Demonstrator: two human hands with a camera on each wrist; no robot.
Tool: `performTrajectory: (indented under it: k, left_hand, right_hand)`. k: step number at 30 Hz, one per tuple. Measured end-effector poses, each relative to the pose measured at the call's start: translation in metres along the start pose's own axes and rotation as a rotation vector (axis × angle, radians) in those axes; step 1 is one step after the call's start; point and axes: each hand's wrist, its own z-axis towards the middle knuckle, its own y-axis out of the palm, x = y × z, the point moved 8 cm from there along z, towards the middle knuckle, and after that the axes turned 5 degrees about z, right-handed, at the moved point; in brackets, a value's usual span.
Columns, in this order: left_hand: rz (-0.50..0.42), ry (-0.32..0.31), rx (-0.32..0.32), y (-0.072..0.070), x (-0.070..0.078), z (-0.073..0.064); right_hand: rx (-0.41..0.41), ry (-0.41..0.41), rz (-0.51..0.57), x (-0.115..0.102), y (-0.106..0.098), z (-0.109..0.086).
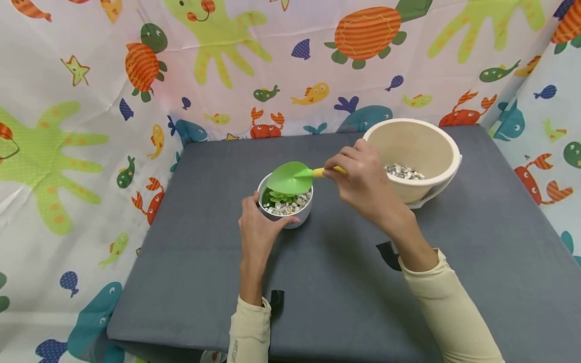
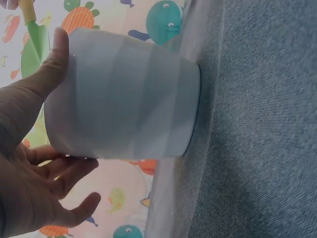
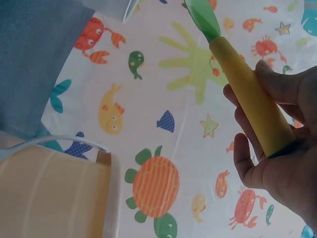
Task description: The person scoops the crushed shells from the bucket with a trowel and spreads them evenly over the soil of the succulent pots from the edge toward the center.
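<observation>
I've got the left hand gripping the white pot [image 1: 303, 216] from its eight o'clock side; apart from it, at two o'clock, the right hand [image 1: 367, 181] pinches the green trowel [image 1: 290, 177] by its handle. The blade hangs over the pot's twelve o'clock edge, above the succulent [image 1: 281, 195]. I'd brace the pot, turn the wrist slowly, and keep the blade off those leaves and the pebbles [image 1: 296, 203].

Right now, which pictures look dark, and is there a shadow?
Head view: brighter, with a soft shadow on the gray table near the right hand; left wrist view: dim, the white pot looking grayish; right wrist view: dim too, that hand shaded.
</observation>
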Motion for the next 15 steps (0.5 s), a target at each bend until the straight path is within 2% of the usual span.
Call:
performTrajectory:
  k: [4, 9, 12, 15]
  left_hand:
    - [0.067, 0.001, 0.057, -0.002, 0.001, -0.004]
    - [0.120, 0.016, 0.099, -0.002, 0.002, -0.006]
    - [0.114, 0.021, 0.094, -0.001, 0.001, -0.005]
    - [0.050, 0.004, 0.052, 0.000, -0.002, -0.003]
  right_hand:
    - [0.020, 0.019, 0.007, 0.005, -0.004, -0.003]
    - [0.060, 0.036, 0.024, 0.013, -0.012, -0.008]
    - [0.100, 0.066, 0.026, 0.023, -0.026, -0.012]
    - [0.172, 0.119, 0.001, 0.037, -0.051, -0.016]
